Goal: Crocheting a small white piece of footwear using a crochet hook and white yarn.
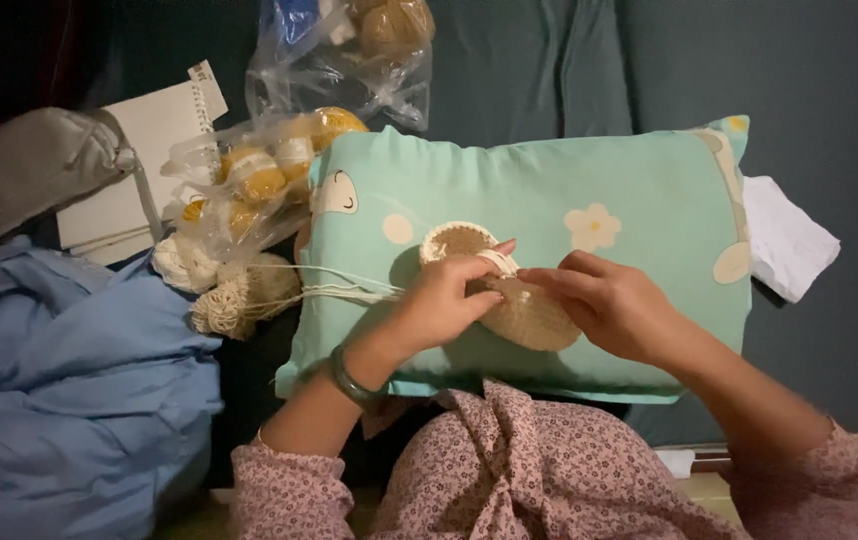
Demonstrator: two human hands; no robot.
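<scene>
Your left hand (441, 300) is curled around the tan crochet piece (524, 312), with cream yarn (334, 291) looped over a finger. Your right hand (609, 300) pinches its edge, fingers closed. The piece sits on the mint pillow (639, 180) in your lap, yarn balls (234, 300) and a plastic bag (249, 175) off to the left.

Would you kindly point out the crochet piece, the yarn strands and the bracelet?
crochet piece (534, 318): head view, on its flat tan lower part.
yarn strands (334, 290): head view, midway along the pale threads left of the pillow edge.
bracelet (349, 383): head view, on the dark band at the left wrist.
</scene>
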